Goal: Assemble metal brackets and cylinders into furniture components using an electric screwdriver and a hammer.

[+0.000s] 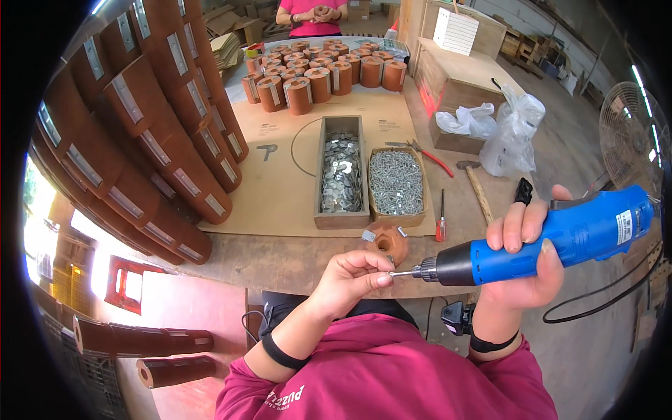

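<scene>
My right hand [525, 238] is wrapped round a blue electric screwdriver [581, 227] with a black nose. Its thin metal bit [404, 274] points left. At the bit's tip, the thumb and forefinger of my left hand [353, 280] are pinched together. A tiny metal piece seems to show between them, too small to name. Just beyond the fingertips, at the table's near edge, stands a brown cylinder [396, 246] with a hole in its middle. A small metal plate [368, 236] lies at its left rim, and another bit of metal at its right.
A wooden box of metal plates [342, 175] stands beside a box of screws [396, 183]. Red-handled pliers [437, 162], a screwdriver [441, 220] and a hammer [477, 192] lie to the right. Brown cylinders [301, 94] fill the far end; stacked ones [150, 133] rise at left. A person [313, 17] stands opposite.
</scene>
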{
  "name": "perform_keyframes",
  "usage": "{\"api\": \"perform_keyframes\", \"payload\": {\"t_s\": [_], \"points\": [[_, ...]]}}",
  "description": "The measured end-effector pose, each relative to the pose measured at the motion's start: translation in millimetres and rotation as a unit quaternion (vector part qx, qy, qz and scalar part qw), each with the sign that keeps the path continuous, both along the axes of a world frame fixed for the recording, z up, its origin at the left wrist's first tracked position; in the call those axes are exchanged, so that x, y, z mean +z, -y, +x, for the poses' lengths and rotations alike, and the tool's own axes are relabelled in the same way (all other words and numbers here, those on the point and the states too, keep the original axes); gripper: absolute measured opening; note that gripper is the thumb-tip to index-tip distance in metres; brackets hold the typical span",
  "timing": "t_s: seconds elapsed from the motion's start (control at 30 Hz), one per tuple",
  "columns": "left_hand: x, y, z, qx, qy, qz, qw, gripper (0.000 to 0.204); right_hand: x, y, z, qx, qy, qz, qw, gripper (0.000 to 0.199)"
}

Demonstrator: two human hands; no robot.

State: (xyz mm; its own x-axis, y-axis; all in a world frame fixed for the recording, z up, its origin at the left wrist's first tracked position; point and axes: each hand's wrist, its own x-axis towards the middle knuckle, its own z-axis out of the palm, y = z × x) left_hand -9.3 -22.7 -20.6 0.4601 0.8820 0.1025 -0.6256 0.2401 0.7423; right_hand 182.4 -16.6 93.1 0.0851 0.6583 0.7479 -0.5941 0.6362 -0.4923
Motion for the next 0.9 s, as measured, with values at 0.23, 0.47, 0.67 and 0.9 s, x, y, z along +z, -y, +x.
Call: {"api": "perform_keyframes", "payload": {"t_s": [0.23, 0.47, 0.67, 0.9], "points": [[-4, 3, 1, 0.01, -0.024, 0.013, 1.0, 0.012, -3, 4, 2, 0.006, -0.008, -0.03, 1.0, 0.065], [1, 4, 0, 0.018, -0.131, 0.065, 0.989, 0.011, -1, 4, 0, 0.005, 0.008, -0.035, 0.999, 0.067], [17, -8, -2, 0.129, -0.341, 0.373, 0.853, 0.013, 1, -3, -9, 0.002, 0.075, -0.024, 0.997, 0.063], [15, -10, 4, 0.236, -0.48, 0.463, 0.707, 0.028, -17, -25, -24, -0.144, 0.218, -0.079, 0.962, 0.061]]}}
